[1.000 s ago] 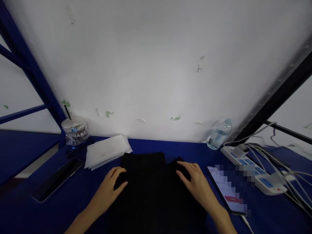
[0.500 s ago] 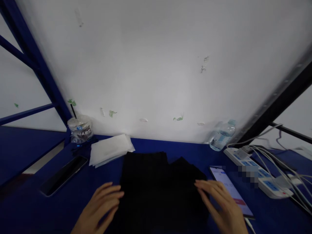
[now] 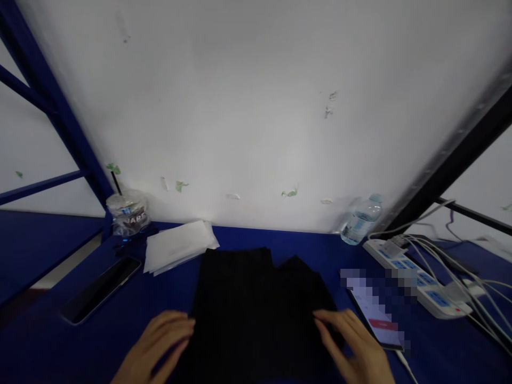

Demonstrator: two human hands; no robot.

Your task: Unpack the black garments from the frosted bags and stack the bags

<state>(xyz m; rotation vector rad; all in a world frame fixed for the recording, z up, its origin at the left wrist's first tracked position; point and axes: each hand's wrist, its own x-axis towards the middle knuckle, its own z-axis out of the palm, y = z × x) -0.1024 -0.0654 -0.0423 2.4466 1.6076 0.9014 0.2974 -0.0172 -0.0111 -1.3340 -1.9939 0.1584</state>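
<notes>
The black garment (image 3: 256, 309) lies flat on the blue table (image 3: 48, 346), near the middle of the near edge. Its long axis runs from the near edge toward the white back wall (image 3: 256, 106). The far end shows two stepped sections, the left one reaching slightly farther back than the right. The cloth is plain black and matte; no seams or fastenings can be made out.

The left hand (image 3: 158, 346) rests at the garment's left edge, fingers extended and loosely spread, fingertips touching the cloth, gripping nothing. The right hand (image 3: 356, 346) rests at the right edge, also open and flat, fingertips on the cloth.

Clearances:
- Left: bare table between the garment and a dark phone (image 3: 100, 290) near the left edge.
- Far left: a stack of white sheets (image 3: 178, 246) lies just beside the garment's far-left corner; a lidded plastic cup (image 3: 127, 213) with a straw stands at the back-left corner.
- Right: a lit phone (image 3: 378, 317) lies just beside the right hand; a white power strip (image 3: 416, 277) with cables lies beyond it.
- Back: a water bottle (image 3: 360, 220) leans at the wall, apart from the garment.
</notes>
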